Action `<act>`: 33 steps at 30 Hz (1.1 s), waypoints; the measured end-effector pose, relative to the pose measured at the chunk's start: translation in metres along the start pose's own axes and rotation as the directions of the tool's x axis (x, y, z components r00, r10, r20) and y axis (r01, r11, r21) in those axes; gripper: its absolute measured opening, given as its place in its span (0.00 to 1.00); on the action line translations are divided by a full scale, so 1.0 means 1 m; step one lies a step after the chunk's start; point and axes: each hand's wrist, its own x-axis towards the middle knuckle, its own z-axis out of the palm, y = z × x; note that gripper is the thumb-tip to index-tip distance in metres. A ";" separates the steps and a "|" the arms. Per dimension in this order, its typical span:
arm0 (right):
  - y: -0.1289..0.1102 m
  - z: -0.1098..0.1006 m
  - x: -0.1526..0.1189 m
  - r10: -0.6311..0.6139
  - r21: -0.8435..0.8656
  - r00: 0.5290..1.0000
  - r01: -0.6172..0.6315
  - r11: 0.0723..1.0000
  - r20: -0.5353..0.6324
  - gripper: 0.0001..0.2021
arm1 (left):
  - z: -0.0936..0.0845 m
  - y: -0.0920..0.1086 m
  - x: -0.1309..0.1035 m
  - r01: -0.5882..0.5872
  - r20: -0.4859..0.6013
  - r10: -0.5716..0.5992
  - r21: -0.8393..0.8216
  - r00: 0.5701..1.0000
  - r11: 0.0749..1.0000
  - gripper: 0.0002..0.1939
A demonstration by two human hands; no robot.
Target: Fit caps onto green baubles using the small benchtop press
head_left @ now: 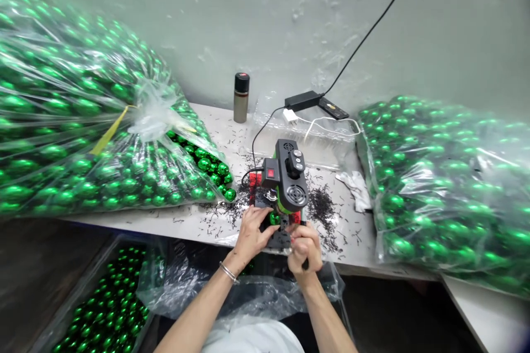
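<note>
In the head view, the left hand [252,233] pinches a shiny green metallic-looking ball [275,219] between thumb and fingers, directly beneath the rounded front end of a small black bench machine [295,168] with a red switch and round vents. The right hand [305,248], just beside it, is curled into a fist around what looks like a slim black handle [305,265], whose end shows below the fingers; how firmly it grips, I cannot tell. A silver bangle [227,272] circles the left wrist.

The machine stands near the front edge of a white counter [351,242], with small black slivers [322,207] scattered on both sides and heaped to its right. Left on the counter lies a big clear plastic bag [62,138] packed with green balls, some spilling from its near corner; another full clear plastic bag [439,187] lies on the right. Behind the machine are a black-capped bottle [241,99], a black power adapter [303,100] and a white plug [290,116] with its cable. A crumpled white cloth [356,190] lies beside the right bag. More green balls [111,298] fill a container below, at lower left.
</note>
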 end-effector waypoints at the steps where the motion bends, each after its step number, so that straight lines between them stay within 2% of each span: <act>1: -0.005 -0.002 0.009 0.034 0.023 0.999 -0.034 0.999 -0.021 0.14 | 0.000 0.000 0.000 0.007 -0.009 -0.007 -0.003 1.000 1.000 0.16; 3: -0.019 -0.008 0.031 0.127 0.063 0.991 -0.125 0.990 -0.032 0.15 | -0.001 0.002 -0.002 0.030 -0.029 -0.030 -0.009 0.999 1.000 0.16; 6: -0.038 -0.017 0.064 0.273 0.071 0.961 -0.275 0.959 0.034 0.15 | -0.011 0.004 -0.017 0.041 -0.059 -0.042 -0.008 0.997 0.999 0.17; 8: -0.045 -0.020 0.076 0.291 0.072 0.955 -0.294 0.953 0.047 0.15 | -0.024 0.006 -0.032 -0.016 -0.052 0.017 0.031 0.999 0.999 0.21; 11: -0.045 -0.018 0.077 0.257 0.055 0.966 -0.259 0.964 0.029 0.15 | -0.047 0.003 -0.043 -0.117 -0.051 0.128 0.172 0.991 0.978 0.30; 13: -0.043 -0.016 0.070 0.227 0.040 0.974 -0.228 0.973 0.017 0.16 | -0.062 -0.003 -0.033 -0.119 -0.092 0.152 0.298 0.984 0.947 0.24; 15: -0.039 -0.014 0.065 0.199 0.037 0.980 -0.200 0.979 0.011 0.15 | -0.077 -0.010 -0.009 -0.090 -0.099 0.148 0.439 0.984 0.894 0.17; 16: -0.038 -0.014 0.063 0.187 0.039 0.982 -0.188 0.981 0.013 0.15 | -0.083 -0.014 0.005 -0.081 -0.060 0.130 0.515 0.990 0.853 0.17; 18: -0.037 -0.014 0.061 0.168 0.047 0.985 -0.169 0.984 0.021 0.14 | -0.093 -0.019 0.033 -0.111 0.121 0.042 0.652 0.992 0.750 0.16; 21: -0.036 -0.015 0.060 0.151 0.043 0.988 -0.152 0.987 0.032 0.14 | -0.101 -0.020 0.058 -0.206 0.358 -0.118 0.743 0.926 0.637 0.14; 23: -0.036 -0.014 0.060 0.135 0.035 0.990 -0.136 0.990 0.032 0.14 | -0.103 -0.018 0.061 -0.221 0.400 -0.164 0.754 0.902 0.619 0.14; 26: -0.035 -0.014 0.059 0.111 0.031 0.994 -0.112 0.993 0.026 0.14 | -0.105 -0.017 0.058 -0.183 0.373 -0.163 0.735 0.913 0.653 0.19; 28: -0.035 -0.014 0.059 0.108 0.031 0.994 -0.109 0.994 0.026 0.14 | -0.107 -0.018 0.054 -0.129 0.327 -0.127 0.658 0.937 0.742 0.22; 30: -0.034 -0.014 0.059 0.109 0.031 0.993 -0.110 0.993 0.033 0.14 | -0.110 -0.019 0.051 -0.021 0.237 -0.104 0.472 0.966 0.882 0.21; 31: -0.034 -0.014 0.058 0.111 0.031 0.993 -0.112 0.993 0.038 0.14 | -0.109 -0.018 0.049 0.060 0.183 -0.128 0.338 0.975 0.939 0.20; 33: -0.034 -0.014 0.058 0.115 0.036 0.993 -0.116 0.993 0.039 0.14 | -0.105 -0.015 0.044 0.254 0.109 -0.255 0.029 0.961 0.967 0.23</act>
